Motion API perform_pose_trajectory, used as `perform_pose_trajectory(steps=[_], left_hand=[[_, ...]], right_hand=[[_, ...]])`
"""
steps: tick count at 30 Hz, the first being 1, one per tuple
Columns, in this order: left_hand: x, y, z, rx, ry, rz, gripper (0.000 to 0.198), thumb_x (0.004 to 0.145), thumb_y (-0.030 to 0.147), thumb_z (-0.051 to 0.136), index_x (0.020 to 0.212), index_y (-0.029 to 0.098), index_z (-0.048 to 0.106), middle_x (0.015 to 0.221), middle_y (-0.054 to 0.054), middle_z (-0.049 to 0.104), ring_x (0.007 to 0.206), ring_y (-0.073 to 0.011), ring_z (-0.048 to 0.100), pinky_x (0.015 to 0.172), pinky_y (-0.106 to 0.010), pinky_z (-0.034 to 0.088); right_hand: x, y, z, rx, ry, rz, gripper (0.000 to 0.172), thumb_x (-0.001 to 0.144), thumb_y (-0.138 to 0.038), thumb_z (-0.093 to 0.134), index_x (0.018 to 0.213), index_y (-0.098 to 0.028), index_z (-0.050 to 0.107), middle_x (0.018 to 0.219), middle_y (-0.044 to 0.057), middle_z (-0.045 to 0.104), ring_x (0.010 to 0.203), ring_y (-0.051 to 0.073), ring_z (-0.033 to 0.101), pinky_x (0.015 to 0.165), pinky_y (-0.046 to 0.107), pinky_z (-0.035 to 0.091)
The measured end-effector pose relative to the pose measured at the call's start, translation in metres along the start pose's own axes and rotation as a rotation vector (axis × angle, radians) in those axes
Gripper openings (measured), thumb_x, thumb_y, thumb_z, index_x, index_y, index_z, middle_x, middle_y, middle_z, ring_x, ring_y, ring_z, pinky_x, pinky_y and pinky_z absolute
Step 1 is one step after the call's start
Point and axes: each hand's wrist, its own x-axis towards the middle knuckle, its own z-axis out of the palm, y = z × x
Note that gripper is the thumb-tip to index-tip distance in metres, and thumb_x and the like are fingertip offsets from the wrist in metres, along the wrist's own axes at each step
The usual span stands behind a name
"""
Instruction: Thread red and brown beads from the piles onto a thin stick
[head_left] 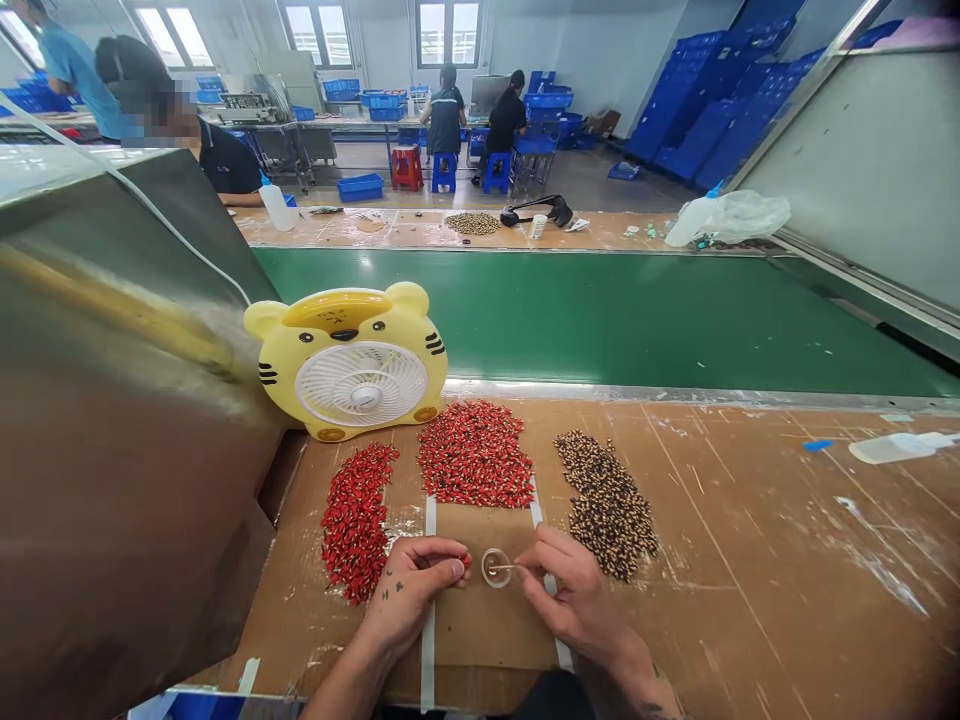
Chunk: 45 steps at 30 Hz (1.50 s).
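My left hand (416,585) pinches a small red piece (466,562) between thumb and fingertips, left of a small clear round cup (496,568). My right hand (562,590) grips a thin stick (507,567), its tip inside the cup. Both hands are over a brown board (487,635) edged with pale tape strips. Beyond them lies a large pile of red pieces (476,455). Another red pile (357,525) is beside my left hand, and a pile of black and gold pieces (609,505) spreads beyond my right hand.
A yellow animal-shaped fan (360,385) stands behind the left pile, beside a large metal housing (127,420). A green conveyor belt (562,320) crosses beyond the table. A white bottle (896,447) lies at the right. Several people sit or stand in the background.
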Motion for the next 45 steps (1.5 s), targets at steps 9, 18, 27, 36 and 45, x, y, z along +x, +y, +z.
perform_pose_trajectory(steps=[9, 18, 27, 36, 45], left_hand=[[-0.003, -0.003, 0.005, 0.015, 0.009, -0.011, 0.026, 0.053, 0.029, 0.09, 0.072, 0.014, 0.079, 0.064, -0.006, 0.074, 0.057, -0.0131, 0.063, 0.061, -0.023, 0.048], [-0.006, 0.0, 0.004, 0.053, -0.014, 0.011, 0.023, 0.057, 0.029, 0.088, 0.073, 0.014, 0.079, 0.062, -0.005, 0.073, 0.057, -0.0138, 0.062, 0.062, -0.024, 0.047], [-0.004, -0.001, 0.006, 0.032, -0.028, 0.022, 0.021, 0.058, 0.027, 0.087, 0.072, 0.014, 0.079, 0.062, -0.004, 0.073, 0.058, -0.0128, 0.062, 0.062, -0.023, 0.047], [-0.004, -0.003, 0.005, 0.04, -0.038, 0.025, 0.02, 0.058, 0.026, 0.087, 0.072, 0.014, 0.079, 0.062, -0.004, 0.072, 0.057, -0.0123, 0.061, 0.061, -0.022, 0.046], [-0.005, -0.001, 0.005, 0.028, -0.016, 0.022, 0.022, 0.057, 0.027, 0.088, 0.071, 0.013, 0.078, 0.062, -0.005, 0.072, 0.058, -0.0133, 0.061, 0.062, -0.023, 0.046]], right_hand=[[0.013, -0.027, -0.013, 0.179, 0.159, 0.005, 0.019, 0.089, -0.02, 0.055, 0.072, -0.02, 0.064, 0.062, 0.001, 0.058, 0.06, 0.016, 0.054, 0.055, 0.028, 0.039], [0.015, -0.029, -0.007, 0.171, 0.105, 0.029, 0.02, 0.09, -0.022, 0.056, 0.073, -0.019, 0.067, 0.064, 0.001, 0.056, 0.06, 0.015, 0.054, 0.055, 0.027, 0.039], [0.018, -0.034, -0.007, 0.132, 0.107, -0.002, 0.02, 0.089, -0.02, 0.055, 0.072, -0.019, 0.066, 0.063, 0.001, 0.055, 0.059, 0.015, 0.054, 0.054, 0.026, 0.038], [0.018, -0.032, -0.007, 0.139, 0.106, -0.004, 0.021, 0.089, -0.02, 0.055, 0.072, -0.019, 0.065, 0.063, 0.001, 0.056, 0.059, 0.015, 0.054, 0.055, 0.026, 0.039], [0.009, -0.021, -0.015, 0.146, 0.109, -0.004, 0.018, 0.091, -0.02, 0.055, 0.075, -0.019, 0.063, 0.066, 0.001, 0.058, 0.062, 0.015, 0.053, 0.057, 0.026, 0.038]])
